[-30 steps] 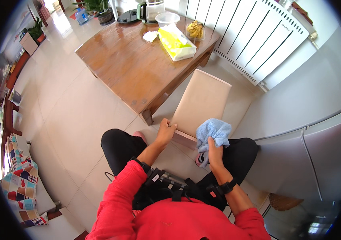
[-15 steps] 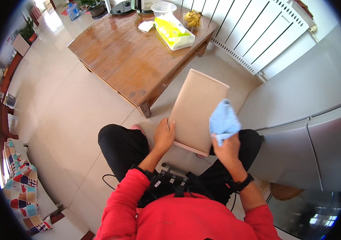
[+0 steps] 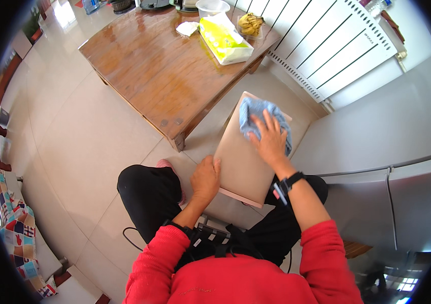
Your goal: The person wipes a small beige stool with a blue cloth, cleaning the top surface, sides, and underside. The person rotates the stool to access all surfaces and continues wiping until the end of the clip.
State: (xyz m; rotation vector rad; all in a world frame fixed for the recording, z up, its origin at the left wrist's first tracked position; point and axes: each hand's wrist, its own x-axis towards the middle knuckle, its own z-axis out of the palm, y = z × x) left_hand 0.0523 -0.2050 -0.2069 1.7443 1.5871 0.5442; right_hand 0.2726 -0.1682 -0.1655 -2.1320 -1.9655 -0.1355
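A flat beige rectangular panel point(image 3: 238, 164) with pink edges leans between my knees, its far end near the wooden table. My left hand point(image 3: 207, 178) is closed on its left edge, thumb on top and the other fingers partly hidden. On the panel's far right part lies a crumpled blue cloth point(image 3: 251, 110). Spread fingers of my right hand point(image 3: 271, 140) rest on the cloth and press it against the surface.
Ahead stands a low wooden table point(image 3: 134, 66) bearing a yellow-and-white tissue pack point(image 3: 225, 43), bananas point(image 3: 250, 24) and a clear bowl point(image 3: 212, 7). A white radiator point(image 3: 326, 45) is behind it. A grey fridge point(image 3: 377, 126) borders my right side.
My right hand has moved away from me with the blue cloth, from the panel's near right side to its far part. Its fingers have spread. The left hand keeps its hold.
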